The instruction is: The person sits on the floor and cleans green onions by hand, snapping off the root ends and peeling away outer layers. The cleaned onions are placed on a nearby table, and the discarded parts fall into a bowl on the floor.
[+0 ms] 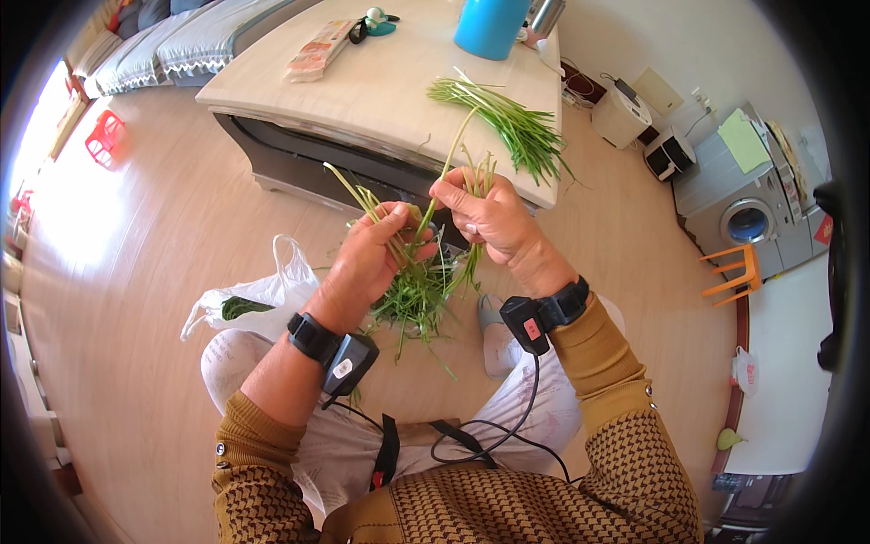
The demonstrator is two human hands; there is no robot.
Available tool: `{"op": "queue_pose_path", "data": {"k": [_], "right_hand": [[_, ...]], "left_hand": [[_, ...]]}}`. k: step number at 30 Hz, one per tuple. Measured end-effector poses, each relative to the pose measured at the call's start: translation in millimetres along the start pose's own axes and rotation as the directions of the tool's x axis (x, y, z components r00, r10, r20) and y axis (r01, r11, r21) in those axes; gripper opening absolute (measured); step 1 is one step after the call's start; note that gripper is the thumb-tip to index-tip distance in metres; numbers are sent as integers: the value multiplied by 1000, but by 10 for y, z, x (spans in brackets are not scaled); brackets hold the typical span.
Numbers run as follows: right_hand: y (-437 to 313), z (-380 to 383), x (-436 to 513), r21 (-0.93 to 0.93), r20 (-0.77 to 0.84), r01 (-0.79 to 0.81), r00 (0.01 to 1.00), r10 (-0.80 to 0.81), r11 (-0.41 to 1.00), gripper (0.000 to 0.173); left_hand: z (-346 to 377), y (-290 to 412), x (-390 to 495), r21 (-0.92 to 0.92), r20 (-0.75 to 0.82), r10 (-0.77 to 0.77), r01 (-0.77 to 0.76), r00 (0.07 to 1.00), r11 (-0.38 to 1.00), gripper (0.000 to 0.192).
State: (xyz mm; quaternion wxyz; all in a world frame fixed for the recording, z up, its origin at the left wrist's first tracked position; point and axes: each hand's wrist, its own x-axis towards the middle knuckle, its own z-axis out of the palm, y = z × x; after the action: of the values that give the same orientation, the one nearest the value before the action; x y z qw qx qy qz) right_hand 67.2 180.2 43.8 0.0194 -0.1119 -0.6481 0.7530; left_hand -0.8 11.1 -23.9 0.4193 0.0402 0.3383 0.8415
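Note:
My left hand grips a few green stalks, likely garlic chives, their pale ends pointing up and left. In my right hand is another small bunch of stalks, pale ends up. One longer stalk rises between the two hands, pinched at my right fingertips, its lower part passing by my left fingers. Beneath the hands lies a tangled heap of green leaves and trimmings; what holds it is mostly hidden. A neat bundle of chives rests on the table's near right corner.
The pale-topped table stands in front, bearing a blue container and a printed packet. A white plastic bag with dark greens sits on the floor at left. An orange stool and a washing machine are at right.

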Motion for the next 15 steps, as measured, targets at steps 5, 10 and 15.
{"op": "queue_pose_path", "data": {"k": [5,10,15], "right_hand": [[20,-26,-2,7,6,-22,1000,22,1000,13],[32,-60,15,69,-22,-48,999,50,996,16],[50,-80,21,73,-23,-53,998,54,996,17]], "left_hand": [[-79,34,34,170,-102,100,-82,990,982,17],[-47,-3,9,212,-155,169,-134,973,968,7],[34,56,-38,205,-125,106,-79,987,976,14]]}}
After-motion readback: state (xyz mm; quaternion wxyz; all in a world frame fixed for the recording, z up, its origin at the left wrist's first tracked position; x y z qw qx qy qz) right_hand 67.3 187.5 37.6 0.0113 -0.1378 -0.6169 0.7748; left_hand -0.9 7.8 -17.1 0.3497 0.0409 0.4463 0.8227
